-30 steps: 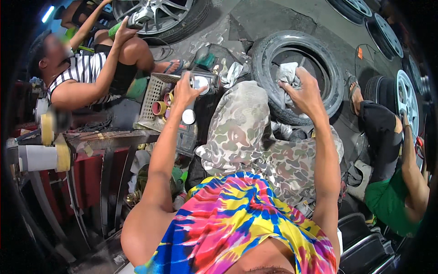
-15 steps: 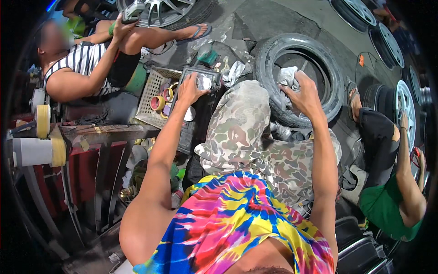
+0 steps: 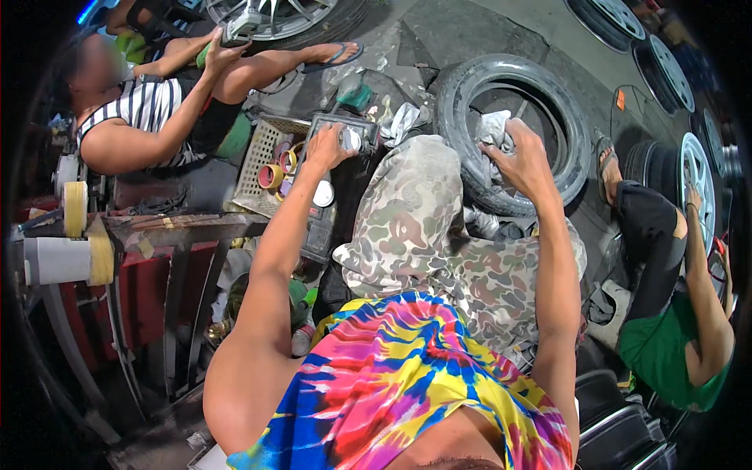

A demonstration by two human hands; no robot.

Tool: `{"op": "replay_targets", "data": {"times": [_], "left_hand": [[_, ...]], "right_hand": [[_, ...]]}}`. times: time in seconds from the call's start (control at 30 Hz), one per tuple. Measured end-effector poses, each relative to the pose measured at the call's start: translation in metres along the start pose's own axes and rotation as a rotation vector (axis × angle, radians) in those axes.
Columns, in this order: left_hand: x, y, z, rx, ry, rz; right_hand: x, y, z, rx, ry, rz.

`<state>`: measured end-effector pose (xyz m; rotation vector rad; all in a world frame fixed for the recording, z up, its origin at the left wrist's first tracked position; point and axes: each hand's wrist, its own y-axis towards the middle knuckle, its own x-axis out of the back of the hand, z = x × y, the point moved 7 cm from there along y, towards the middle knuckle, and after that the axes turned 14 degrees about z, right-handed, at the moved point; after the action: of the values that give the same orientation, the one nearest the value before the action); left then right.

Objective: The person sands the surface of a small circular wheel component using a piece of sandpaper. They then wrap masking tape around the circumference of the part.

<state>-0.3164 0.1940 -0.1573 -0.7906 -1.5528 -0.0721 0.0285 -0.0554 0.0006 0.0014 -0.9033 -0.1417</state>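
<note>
My left hand [image 3: 327,149] is curled against a small round white container [image 3: 351,139] on a black plastic case [image 3: 321,227]. The fingertips rest at the container's edge, and the hand hides part of it. In my right hand [image 3: 523,160] is a bunched grey-white rag [image 3: 493,129], gripped between thumb and fingers. That hand hovers over the near part of a grey, dusty tire [image 3: 576,137] lying flat on the floor. Whether the rag touches the tire's inner edge I cannot tell.
A cream plastic basket [image 3: 254,160] with several tape rolls [image 3: 270,176] stands left of the case. One person in a striped top [image 3: 149,106] sits at the left, another in a green shirt [image 3: 666,345] at the right beside a wheel rim [image 3: 695,188]. A metal rack [image 3: 180,227] is near left.
My left fingers have drawn in around the round white container. My right hand keeps the rag at almost the same spot. The person at the left has lowered their hands slightly.
</note>
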Motion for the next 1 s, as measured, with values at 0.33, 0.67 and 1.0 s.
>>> {"op": "replay_targets", "data": {"times": [0.33, 0.67, 1.0], "left_hand": [[0.014, 0.000, -0.011, 0.023, -0.029, 0.037], [0.011, -0.002, -0.007, 0.011, 0.012, -0.078], [0.011, 0.011, 0.088, 0.015, -0.213, -0.501]], "right_hand": [[0.000, -0.001, -0.001, -0.004, -0.022, 0.014], [-0.003, 0.001, 0.001, -0.015, 0.001, 0.055], [-0.005, 0.001, 0.004, -0.022, -0.008, 0.071]]}}
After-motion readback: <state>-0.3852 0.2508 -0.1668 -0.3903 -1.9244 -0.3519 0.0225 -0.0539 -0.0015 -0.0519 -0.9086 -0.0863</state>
